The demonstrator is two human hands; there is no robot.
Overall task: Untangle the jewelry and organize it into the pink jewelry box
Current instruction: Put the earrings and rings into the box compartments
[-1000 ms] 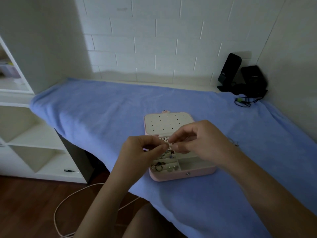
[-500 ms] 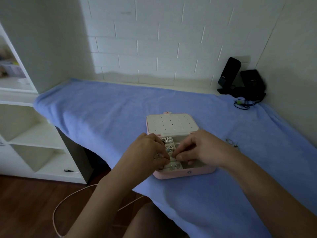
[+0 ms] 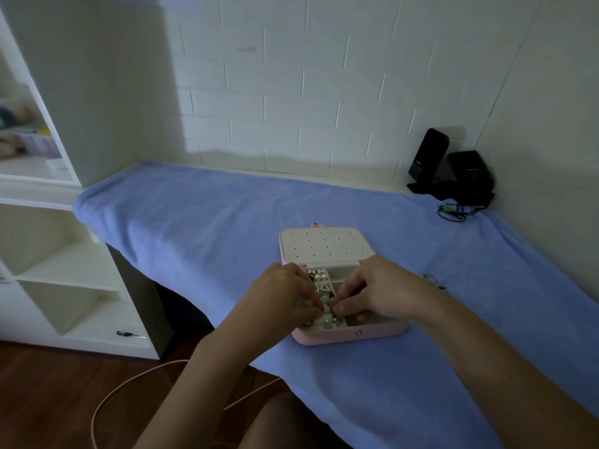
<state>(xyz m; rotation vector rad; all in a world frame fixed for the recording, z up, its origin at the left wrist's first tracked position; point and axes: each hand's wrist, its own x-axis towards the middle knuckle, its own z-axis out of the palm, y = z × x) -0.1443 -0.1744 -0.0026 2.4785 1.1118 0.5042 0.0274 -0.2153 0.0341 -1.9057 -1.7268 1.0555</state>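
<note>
The pink jewelry box [image 3: 372,333] lies open on the blue towel, its perforated lid [image 3: 324,246] folded back flat. Several small silver pieces [image 3: 319,277] fill its left compartments. My left hand [image 3: 282,294] and my right hand [image 3: 376,290] are down inside the box, fingertips meeting over the middle compartments. Both pinch a small piece of jewelry [image 3: 328,303] between them; it is too small and dark to name. A few loose pieces of jewelry [image 3: 434,281] lie on the towel to the right of the box.
The blue towel [image 3: 210,228] covers a desk against a white brick wall. Black speakers [image 3: 450,170] and a tangled cable [image 3: 453,213] sit in the back right corner. White shelves [image 3: 48,254] stand at the left, with a cord [image 3: 129,384] on the wooden floor.
Both hands have come down from above the box into its compartments, still pinching the small piece between them. The camera has tilted slightly.
</note>
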